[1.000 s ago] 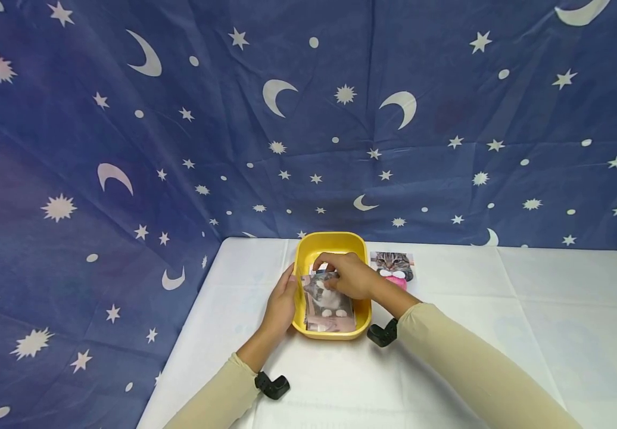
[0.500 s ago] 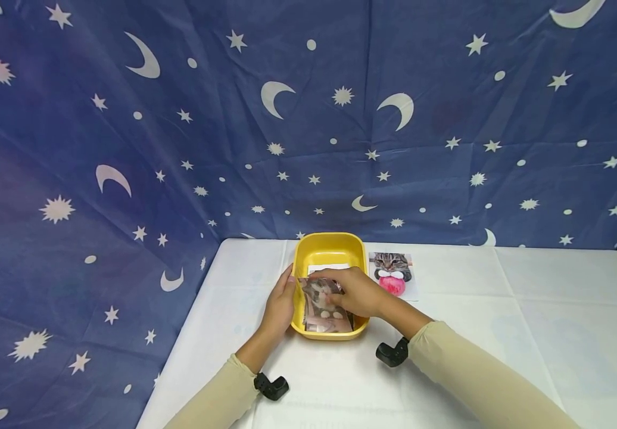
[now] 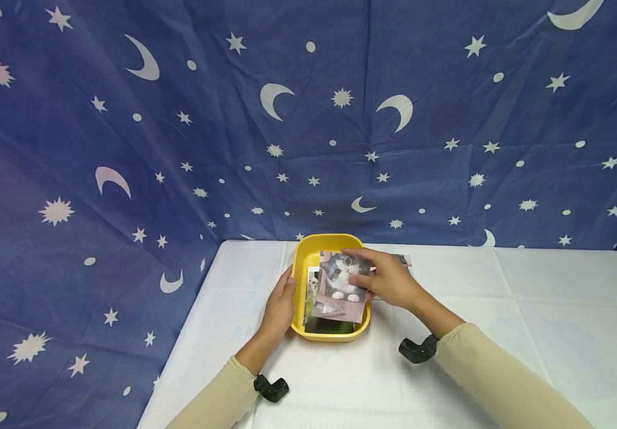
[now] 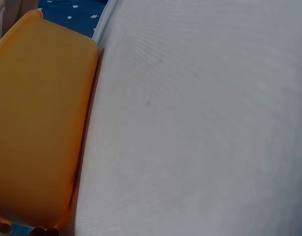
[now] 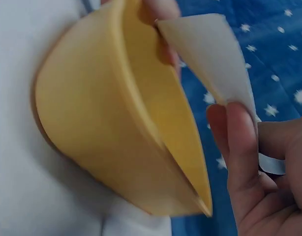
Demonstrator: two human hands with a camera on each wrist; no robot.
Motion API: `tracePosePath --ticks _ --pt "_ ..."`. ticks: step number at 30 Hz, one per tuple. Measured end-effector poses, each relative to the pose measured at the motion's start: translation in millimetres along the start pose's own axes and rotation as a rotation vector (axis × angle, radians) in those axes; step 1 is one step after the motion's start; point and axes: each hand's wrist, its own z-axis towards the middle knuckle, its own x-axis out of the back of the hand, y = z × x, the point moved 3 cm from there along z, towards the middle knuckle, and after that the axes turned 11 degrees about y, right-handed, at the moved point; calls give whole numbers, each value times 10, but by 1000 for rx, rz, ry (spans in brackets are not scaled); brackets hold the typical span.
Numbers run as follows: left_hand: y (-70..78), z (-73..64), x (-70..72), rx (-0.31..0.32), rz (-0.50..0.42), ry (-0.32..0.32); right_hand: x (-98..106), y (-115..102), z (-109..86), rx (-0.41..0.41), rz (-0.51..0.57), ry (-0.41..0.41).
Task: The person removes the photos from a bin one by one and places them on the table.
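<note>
My left hand (image 3: 280, 305) holds the left side of a yellow plastic tub (image 3: 316, 245), its thumb over the rim. With thumb and fingers my right hand (image 3: 391, 281) pinches a photo card of a grey and white kitten (image 3: 335, 305), raised above the tub. The right wrist view shows the card's white back (image 5: 210, 46), slightly bent, beyond the tub's rim. Beneath it in the tub lies another photo card (image 3: 330, 326) with green on it, partly covered. The left wrist view shows the tub's outer wall (image 4: 43, 118).
A tabby cat photo card (image 3: 406, 261) lies on the white-covered table (image 3: 501, 333) right of the tub, mostly hidden behind my right hand. A blue cloth (image 3: 437, 155) with moons and stars hangs behind the table and on its left.
My right hand has lifted the kitten card up from inside the tub and moved it right, uncovering the green photo card below. The left hand stays at the tub's side.
</note>
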Motion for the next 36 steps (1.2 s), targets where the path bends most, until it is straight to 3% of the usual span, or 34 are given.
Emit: tracePosePath --ticks 6,13,17,22,26,30,36 --pt "6 -1 8 -6 -4 3 361 172 -106 -46 33 76" --pt "12 7 10 -6 -7 5 603 596 -373 -128 59 109" --pt "7 11 8 -5 -2 3 680 822 -524 -156 44 110" --pt "-2 10 3 -2 -14 -6 646 984 -673 -175 10 50" --pt "2 9 15 5 -15 3 568 1024 -711 -145 -49 5" --pt "2 10 19 11 -20 10 478 1007 -724 -53 -143 -12" --pt "17 -7 3 7 -29 -3 383 968 -745 70 -323 25"
